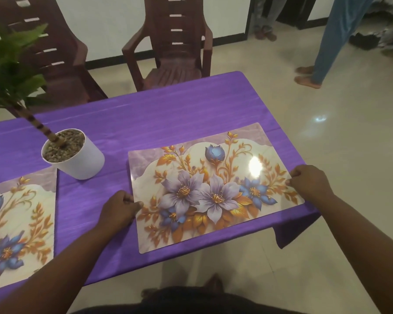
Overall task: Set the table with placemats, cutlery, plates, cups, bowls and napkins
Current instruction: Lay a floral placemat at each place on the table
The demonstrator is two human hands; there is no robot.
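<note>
Between your left hand [119, 208] and your right hand [310, 182] a placemat [213, 186] lies flat on the table [145, 118], each hand at one of its short edges. Beyond your left hand and a little to its left stands a potted plant [74, 154]. Further left lies a second placemat [18, 225]. Past the table's far edge, beyond both hands, stand two chairs [171, 55].

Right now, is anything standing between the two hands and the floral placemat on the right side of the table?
Nothing visible does. The left hand pinches the left edge of the floral placemat and the right hand pinches its right edge. The white plant pot stands apart, to the left and farther back on the purple tablecloth.
</note>
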